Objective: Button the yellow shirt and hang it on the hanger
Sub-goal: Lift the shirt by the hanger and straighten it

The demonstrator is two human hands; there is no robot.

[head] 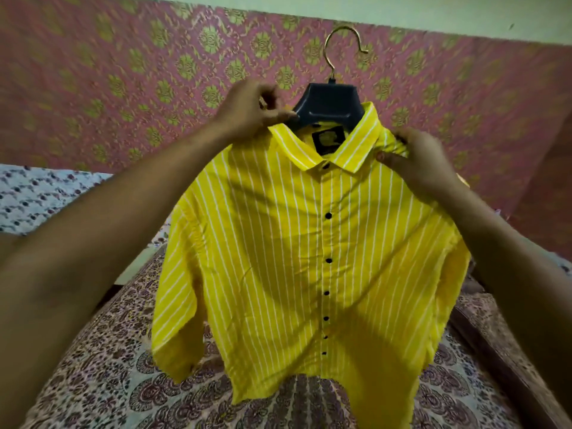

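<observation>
The yellow shirt (288, 243) with white stripes hangs in the air in front of me, its front closed by a row of black buttons. It sits on a dark hanger (328, 102) with a gold hook, whose neck rises out of the collar. My left hand (247, 109) pinches the shirt's left shoulder beside the collar and the hanger's arm. My right hand (414, 162) grips the bunched fabric at the right shoulder. Both sleeves droop down at the sides.
Below the shirt lies a bed with a patterned floral bedsheet (108, 366). A pink cloth with green floral motifs (123, 72) covers the wall behind. A white flowered pillow or sheet (40, 196) lies at the left.
</observation>
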